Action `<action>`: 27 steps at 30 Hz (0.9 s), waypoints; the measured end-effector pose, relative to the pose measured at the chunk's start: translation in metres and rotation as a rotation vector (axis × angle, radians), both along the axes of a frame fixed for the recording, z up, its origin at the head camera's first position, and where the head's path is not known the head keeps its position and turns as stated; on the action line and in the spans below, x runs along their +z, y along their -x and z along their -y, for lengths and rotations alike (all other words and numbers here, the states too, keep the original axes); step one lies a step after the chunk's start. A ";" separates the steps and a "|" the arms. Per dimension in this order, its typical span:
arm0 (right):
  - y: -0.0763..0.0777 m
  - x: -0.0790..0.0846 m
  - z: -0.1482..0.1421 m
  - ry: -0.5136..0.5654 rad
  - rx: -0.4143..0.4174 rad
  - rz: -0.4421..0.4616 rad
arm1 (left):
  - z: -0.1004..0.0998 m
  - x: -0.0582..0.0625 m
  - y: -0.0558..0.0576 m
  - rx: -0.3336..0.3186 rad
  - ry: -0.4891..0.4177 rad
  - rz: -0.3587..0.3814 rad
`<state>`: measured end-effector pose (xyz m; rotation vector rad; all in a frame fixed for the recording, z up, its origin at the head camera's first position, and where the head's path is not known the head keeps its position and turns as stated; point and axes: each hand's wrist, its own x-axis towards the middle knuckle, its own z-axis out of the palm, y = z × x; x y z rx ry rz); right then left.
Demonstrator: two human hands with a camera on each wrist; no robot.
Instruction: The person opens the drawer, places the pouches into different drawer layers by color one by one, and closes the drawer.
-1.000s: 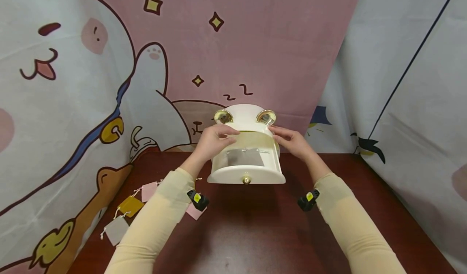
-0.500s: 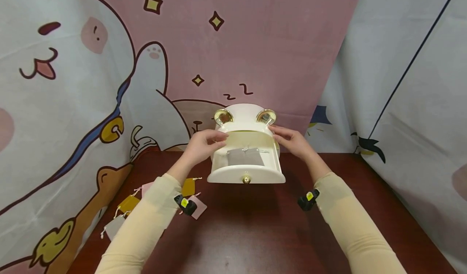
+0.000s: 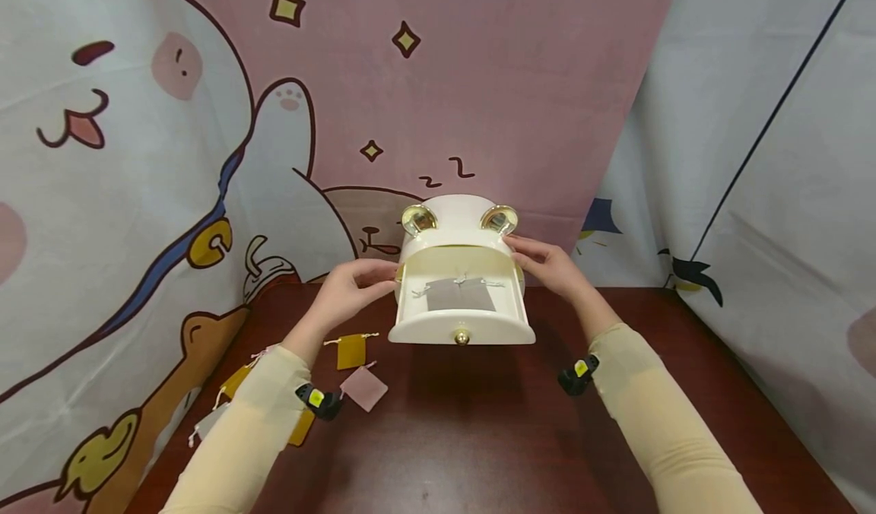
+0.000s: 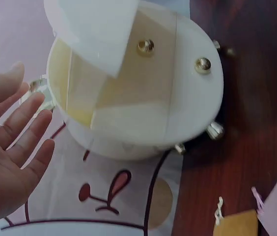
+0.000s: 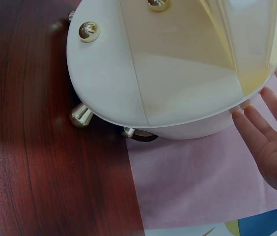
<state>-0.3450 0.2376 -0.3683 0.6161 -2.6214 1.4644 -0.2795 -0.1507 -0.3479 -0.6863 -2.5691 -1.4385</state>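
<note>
A cream-white jewellery box [image 3: 457, 221] with two round gold ear-like ornaments stands at the back of the table. Its drawer [image 3: 461, 324] is pulled out toward me, and a grey drawstring pouch [image 3: 460, 295] lies flat inside. Beside the box's left side is my left hand [image 3: 345, 293], fingertips close by the drawer's rear left edge; its spread fingers [image 4: 38, 135] hold nothing in the left wrist view. My right hand [image 3: 547, 264] touches the box's right side with extended fingers, which the right wrist view shows at the rim of the box [image 5: 187, 88].
Left of the box lie a mustard pouch [image 3: 351, 352] and a pink pouch [image 3: 365, 388]. More pouches, among them a grey one [image 3: 208, 425], are partly hidden by the left sleeve. A printed cloth [image 3: 534, 80] hangs directly behind the box.
My left hand has drawn back from above the drawer to the box's left side, uncovering pouches on the table. The right hand and box have stayed put.
</note>
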 end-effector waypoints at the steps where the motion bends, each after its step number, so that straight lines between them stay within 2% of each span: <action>1: 0.000 0.000 0.000 0.004 -0.002 0.004 | 0.004 -0.002 -0.001 0.000 -0.005 0.003; 10: -0.001 0.001 0.002 -0.007 0.001 0.013 | 0.048 -0.026 -0.010 0.091 0.036 0.023; 17: 0.000 0.002 0.002 -0.012 -0.004 0.006 | 0.090 -0.047 -0.015 0.110 0.076 0.049; 27: -0.002 0.002 0.000 -0.011 -0.008 0.005 | 0.155 -0.073 -0.036 0.168 0.127 0.069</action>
